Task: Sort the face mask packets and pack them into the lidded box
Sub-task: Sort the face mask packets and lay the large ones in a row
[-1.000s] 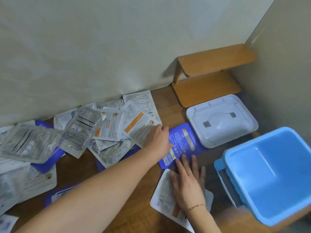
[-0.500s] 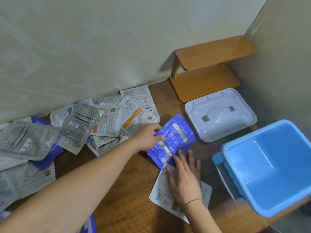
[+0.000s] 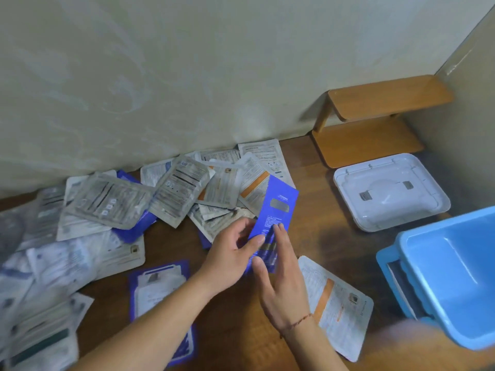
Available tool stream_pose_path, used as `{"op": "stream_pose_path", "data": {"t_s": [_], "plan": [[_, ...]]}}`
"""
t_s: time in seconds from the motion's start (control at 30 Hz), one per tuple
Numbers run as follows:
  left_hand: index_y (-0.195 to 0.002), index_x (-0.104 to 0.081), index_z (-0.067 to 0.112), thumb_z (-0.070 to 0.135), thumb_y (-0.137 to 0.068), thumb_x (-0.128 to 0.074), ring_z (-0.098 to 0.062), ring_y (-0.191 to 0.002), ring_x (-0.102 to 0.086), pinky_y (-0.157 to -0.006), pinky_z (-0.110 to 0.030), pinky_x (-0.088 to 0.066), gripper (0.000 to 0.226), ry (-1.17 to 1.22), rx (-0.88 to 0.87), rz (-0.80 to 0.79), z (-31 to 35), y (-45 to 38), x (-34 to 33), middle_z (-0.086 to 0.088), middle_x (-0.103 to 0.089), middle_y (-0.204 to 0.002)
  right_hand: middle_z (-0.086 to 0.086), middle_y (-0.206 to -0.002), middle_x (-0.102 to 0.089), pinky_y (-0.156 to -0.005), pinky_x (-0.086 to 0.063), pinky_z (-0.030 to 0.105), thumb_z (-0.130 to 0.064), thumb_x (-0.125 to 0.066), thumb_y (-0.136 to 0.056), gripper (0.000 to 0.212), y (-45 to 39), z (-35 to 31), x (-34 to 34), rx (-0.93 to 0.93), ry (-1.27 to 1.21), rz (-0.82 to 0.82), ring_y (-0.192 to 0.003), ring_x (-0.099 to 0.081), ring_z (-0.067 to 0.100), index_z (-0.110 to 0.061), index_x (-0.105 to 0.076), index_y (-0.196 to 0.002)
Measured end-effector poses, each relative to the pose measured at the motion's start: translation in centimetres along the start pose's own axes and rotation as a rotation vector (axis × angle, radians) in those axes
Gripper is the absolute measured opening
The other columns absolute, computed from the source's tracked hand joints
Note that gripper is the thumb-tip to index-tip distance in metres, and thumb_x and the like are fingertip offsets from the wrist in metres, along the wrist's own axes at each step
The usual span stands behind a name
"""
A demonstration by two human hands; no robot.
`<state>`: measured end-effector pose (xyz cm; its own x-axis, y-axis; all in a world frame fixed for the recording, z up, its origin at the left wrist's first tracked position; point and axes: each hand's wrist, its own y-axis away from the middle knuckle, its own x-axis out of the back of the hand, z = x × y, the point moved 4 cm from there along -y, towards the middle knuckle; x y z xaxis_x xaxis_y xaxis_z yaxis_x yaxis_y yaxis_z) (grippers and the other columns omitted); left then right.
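Blue packet (image 3: 277, 207) held upright above the surface (image 3: 316, 236), gripped by left hand (image 3: 230, 257) fingers; right hand (image 3: 281, 277) fingers laid straight against it.

Blue packet (image 3: 277, 210) raised, tilted; packets (image 3: 171, 194) heaped by wall; blue box (image 3: 452, 271) open
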<state>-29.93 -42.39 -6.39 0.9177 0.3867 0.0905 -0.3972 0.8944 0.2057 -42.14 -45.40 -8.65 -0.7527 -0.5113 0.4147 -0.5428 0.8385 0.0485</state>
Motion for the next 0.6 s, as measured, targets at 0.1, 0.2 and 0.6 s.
{"op": "stream_pose_path", "data": {"t_s": [0.1, 0.2, 0.6], "plan": [[-0.112, -0.067, 0.018, 0.027, -0.096, -0.057, -0.006, -0.109, -0.064, -0.091, -0.023, -0.050, 0.020, -0.125, -0.147, -0.085, 1.7, 4.4, 0.7, 0.011, -0.070, -0.114, -0.003, -0.141, -0.052, -0.105, -0.043, 0.049, -0.066, -0.053, -0.083, 0.074, 1.4, -2.0, -0.4, -0.075, -0.459, 0.002, -0.129, -0.051, 0.019, -0.029, -0.037, -0.145], [-0.119, -0.064, 0.016, 0.036, -0.095, -0.056, -0.010, -0.129, -0.051, -0.104, -0.023, -0.043, 0.032, -0.265, -0.285, -0.001, 1.6, 8.0, 2.9, 0.010, -0.058, -0.136, 0.016, -0.126, -0.062, -0.085, -0.055, 0.046, -0.048, -0.079, -0.071, 0.070, 2.5, -2.8, -0.8, -0.342, -0.970, -0.073, -0.112, -0.062, 0.035, -0.020, -0.055, -0.131], [-0.098, -0.070, 0.022, 0.002, -0.086, -0.070, -0.012, -0.084, -0.072, -0.080, -0.038, -0.059, 0.024, 0.139, 0.395, 0.685, -9.3, 16.6, 15.4, 0.004, -0.076, -0.086, 0.005, -0.077, -0.075, -0.050, -0.051, 0.022, -0.002, -0.065, -0.088, 0.016, 8.3, -1.1, -9.0, -0.473, -0.284, -0.292, -0.059, -0.067, 0.009, -0.008, -0.068, -0.103]]}}
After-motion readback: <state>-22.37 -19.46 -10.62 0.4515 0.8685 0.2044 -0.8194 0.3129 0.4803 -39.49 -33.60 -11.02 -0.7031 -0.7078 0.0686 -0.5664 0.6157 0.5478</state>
